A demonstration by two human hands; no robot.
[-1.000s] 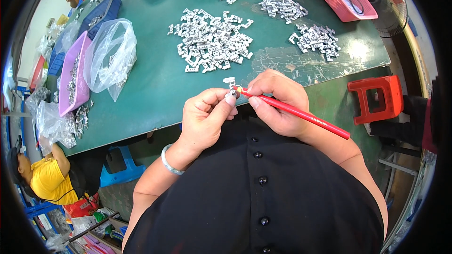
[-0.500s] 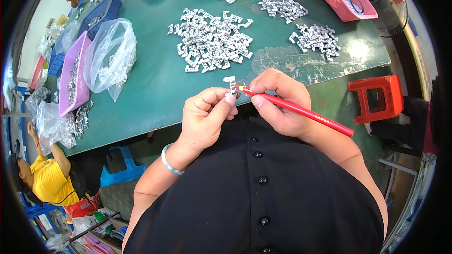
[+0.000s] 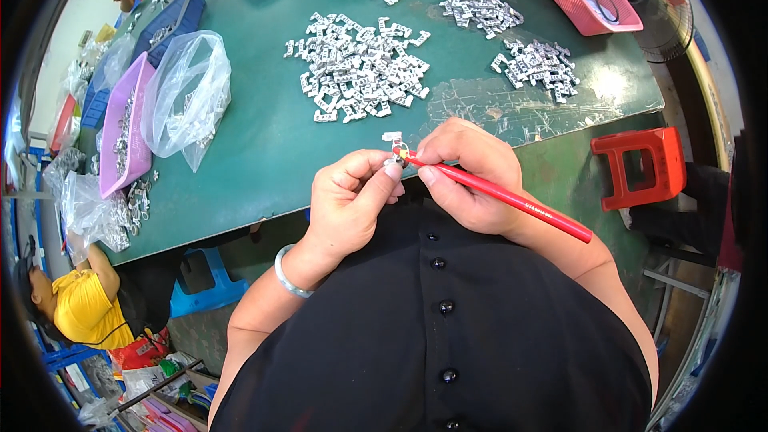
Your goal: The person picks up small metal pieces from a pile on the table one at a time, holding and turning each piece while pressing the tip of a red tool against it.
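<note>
My right hand (image 3: 474,176) grips a red pen (image 3: 512,197); left hand (image 3: 349,196) pinches a silvery part (image 3: 393,137). Seems light, stiff; I'd hold its end

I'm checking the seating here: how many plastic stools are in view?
2: a red plastic stool right of the green table, and a blue plastic stool at lower left, near the table's near edge. Others may be hidden underneath.

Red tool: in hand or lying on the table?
In hand: the right hand pinches the red tool, its tip by the part in the left hand.
</note>
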